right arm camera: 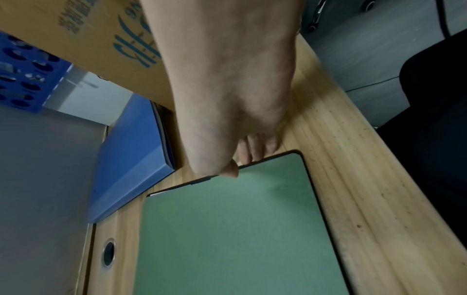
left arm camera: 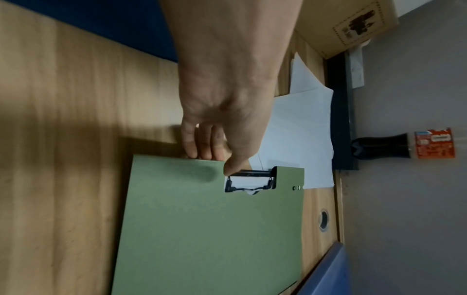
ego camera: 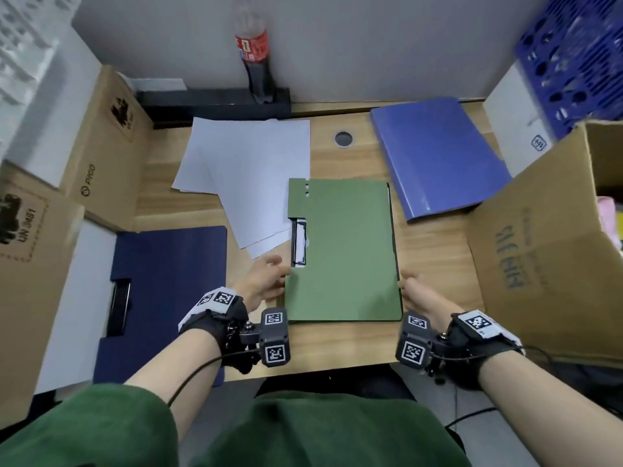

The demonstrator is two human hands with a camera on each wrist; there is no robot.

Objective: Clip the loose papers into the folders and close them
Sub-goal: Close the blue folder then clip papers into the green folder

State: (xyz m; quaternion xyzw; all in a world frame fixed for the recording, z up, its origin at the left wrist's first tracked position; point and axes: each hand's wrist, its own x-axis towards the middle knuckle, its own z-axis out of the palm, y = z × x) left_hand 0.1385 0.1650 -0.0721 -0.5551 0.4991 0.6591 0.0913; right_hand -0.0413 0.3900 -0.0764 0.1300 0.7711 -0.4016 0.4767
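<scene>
A closed green folder [ego camera: 344, 251] lies flat in the middle of the desk. Its black clip [ego camera: 299, 244] shows through a cut-out in the left edge, with white paper under it [left arm camera: 248, 180]. My left hand [ego camera: 281, 274] pinches the folder's left edge just below the clip, thumb on top [left arm camera: 231, 168]. On the opposite side, my right hand [ego camera: 406, 281] pinches the near right edge, thumb on the cover [right arm camera: 232, 172] and fingers at the rim. Loose white papers [ego camera: 249, 176] lie behind the folder to the left. An open dark navy folder [ego camera: 161, 298] lies at the left.
A closed blue folder [ego camera: 438, 156] lies at the back right. Cardboard boxes stand at the left [ego camera: 101, 146] and right [ego camera: 546, 237]. A cola bottle [ego camera: 256, 62] stands by the wall, a blue crate [ego camera: 573, 55] at the far right, and a cable hole [ego camera: 343, 138] behind the green folder.
</scene>
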